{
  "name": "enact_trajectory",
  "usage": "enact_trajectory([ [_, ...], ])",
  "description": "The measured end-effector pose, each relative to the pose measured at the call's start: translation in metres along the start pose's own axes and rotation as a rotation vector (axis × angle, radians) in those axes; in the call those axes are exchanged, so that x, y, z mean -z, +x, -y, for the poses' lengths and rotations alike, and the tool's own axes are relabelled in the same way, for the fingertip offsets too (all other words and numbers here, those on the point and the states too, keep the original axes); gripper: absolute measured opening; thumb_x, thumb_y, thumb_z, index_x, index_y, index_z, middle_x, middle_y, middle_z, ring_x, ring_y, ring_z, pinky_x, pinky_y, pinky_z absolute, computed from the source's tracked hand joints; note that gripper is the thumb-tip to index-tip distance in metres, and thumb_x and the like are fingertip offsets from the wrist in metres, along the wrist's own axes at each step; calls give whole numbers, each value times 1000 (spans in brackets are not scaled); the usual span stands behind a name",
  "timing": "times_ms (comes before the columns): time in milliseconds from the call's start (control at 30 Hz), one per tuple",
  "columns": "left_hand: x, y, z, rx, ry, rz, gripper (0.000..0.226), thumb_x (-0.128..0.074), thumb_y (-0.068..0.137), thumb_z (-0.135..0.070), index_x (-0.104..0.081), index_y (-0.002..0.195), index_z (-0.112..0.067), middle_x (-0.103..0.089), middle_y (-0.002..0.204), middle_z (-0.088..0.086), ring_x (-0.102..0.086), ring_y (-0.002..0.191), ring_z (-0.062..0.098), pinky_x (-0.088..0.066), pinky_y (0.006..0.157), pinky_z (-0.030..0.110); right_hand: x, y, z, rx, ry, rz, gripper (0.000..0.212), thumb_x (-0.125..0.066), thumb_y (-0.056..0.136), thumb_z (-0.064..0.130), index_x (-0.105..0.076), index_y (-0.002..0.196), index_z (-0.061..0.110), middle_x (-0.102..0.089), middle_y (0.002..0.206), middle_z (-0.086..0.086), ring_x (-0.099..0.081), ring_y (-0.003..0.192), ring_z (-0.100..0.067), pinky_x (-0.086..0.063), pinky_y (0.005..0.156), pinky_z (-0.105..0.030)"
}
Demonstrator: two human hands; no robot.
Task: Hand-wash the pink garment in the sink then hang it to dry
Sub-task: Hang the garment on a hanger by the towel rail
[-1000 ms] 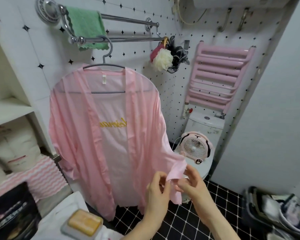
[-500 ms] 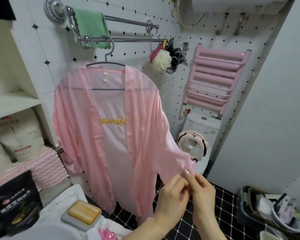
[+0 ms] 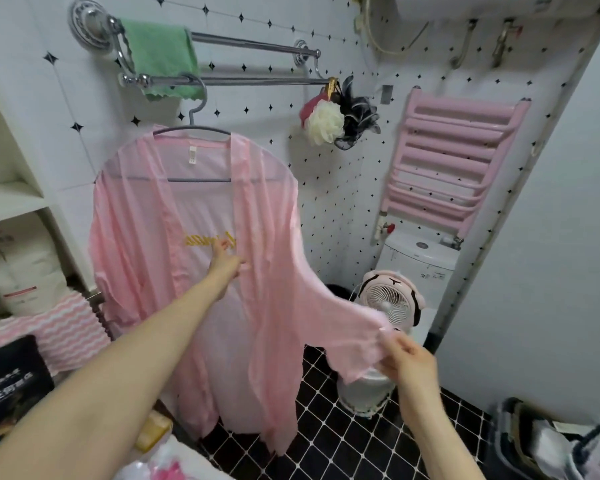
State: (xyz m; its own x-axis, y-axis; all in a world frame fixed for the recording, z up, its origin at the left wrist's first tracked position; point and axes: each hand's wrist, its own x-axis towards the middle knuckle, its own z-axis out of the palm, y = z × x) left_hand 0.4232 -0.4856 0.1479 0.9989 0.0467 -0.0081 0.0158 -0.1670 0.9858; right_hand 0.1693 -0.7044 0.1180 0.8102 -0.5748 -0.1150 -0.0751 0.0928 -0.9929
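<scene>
The pink garment (image 3: 201, 216), a thin robe with yellow lettering, hangs open on a grey hanger (image 3: 194, 128) hooked over the chrome towel rail (image 3: 243, 79). My left hand (image 3: 226, 261) reaches up to the robe's front edge just below the lettering and pinches the fabric there. My right hand (image 3: 407, 356) pinches the cuff of the robe's right sleeve and holds it stretched out to the right, in front of the fan.
A green towel (image 3: 161, 60) hangs on the rail, bath sponges (image 3: 336, 121) at its right end. A pink radiator (image 3: 454, 161) is above the toilet (image 3: 420, 259), with a small fan (image 3: 388, 303) in front. Shelves stand at left; a soap bar (image 3: 153, 434) lies below.
My left hand let go of the sleeve cuff and rose to the robe's front edge. My right hand drew the sleeve out to the right.
</scene>
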Motion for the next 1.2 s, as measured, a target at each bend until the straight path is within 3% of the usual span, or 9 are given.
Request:
enact_trajectory([
  [200,-12,30,-19,55,-58,64,61,-56,88,1,-25,139,-9,-38,142,4,-47,109,16,-42,69,25,4,16,-3,-30,28,-49,24,-49,98,23,-60,87,5,-57,71,-13,-51,64,-22,-40,59,-28],
  [333,-19,34,-13,-66,84,184,29,-59,88,-2,-54,116,1,-61,97,11,-51,84,16,-37,55,7,9,22,-3,-64,75,5,31,-47,99,27,-61,95,-1,-59,80,-16,-52,69,-23,-42,64,-30],
  [433,-4,34,-1,-127,263,107,23,-63,87,-26,-64,91,-3,-61,83,16,-58,80,24,-43,66,28,18,28,-5,-86,194,-77,25,-49,98,21,-61,89,2,-60,84,-16,-55,72,-23,-47,66,-31],
  [533,20,33,3,-115,438,-168,32,-47,97,-22,-58,107,6,-60,102,31,-58,96,41,-43,76,43,21,30,-3,-154,189,93,23,-49,98,18,-64,95,1,-67,84,-14,-62,69,-20,-50,61,-26],
  [633,38,20,-3,-163,456,-230,28,-46,97,-19,-58,103,7,-59,97,32,-58,92,41,-44,76,44,21,31,-2,-127,223,-42,20,-48,98,14,-61,90,2,-60,89,-16,-55,70,-20,-46,63,-28],
  [800,52,-4,-16,8,270,414,7,-57,92,-10,-60,89,-16,-61,79,3,-55,67,11,-50,64,23,10,32,0,-168,110,184,28,-52,96,22,-62,100,-4,-59,87,-23,-52,81,-30,-46,73,-36],
  [933,69,13,-5,-159,547,12,18,-60,88,-13,-62,104,-3,-63,95,24,-61,80,29,-52,71,34,6,32,5,-155,122,108,20,-46,99,14,-63,94,5,-61,76,-11,-55,66,-22,-50,54,-22],
  [1067,61,-2,-14,-55,322,273,11,-50,95,-11,-51,106,-12,-50,82,7,-49,65,16,-54,47,22,12,33,5,-186,275,-55,23,-47,99,19,-61,106,2,-65,92,-8,-58,81,-21,-48,70,-32],
  [1200,63,-9,-17,-40,259,349,11,-54,95,-25,-53,87,-17,-48,71,-1,-47,56,5,-47,46,14,21,28,6,-192,-32,274,40,-75,77,30,-63,111,11,-70,102,-7,-67,90,-24,-51,75,-34],
])
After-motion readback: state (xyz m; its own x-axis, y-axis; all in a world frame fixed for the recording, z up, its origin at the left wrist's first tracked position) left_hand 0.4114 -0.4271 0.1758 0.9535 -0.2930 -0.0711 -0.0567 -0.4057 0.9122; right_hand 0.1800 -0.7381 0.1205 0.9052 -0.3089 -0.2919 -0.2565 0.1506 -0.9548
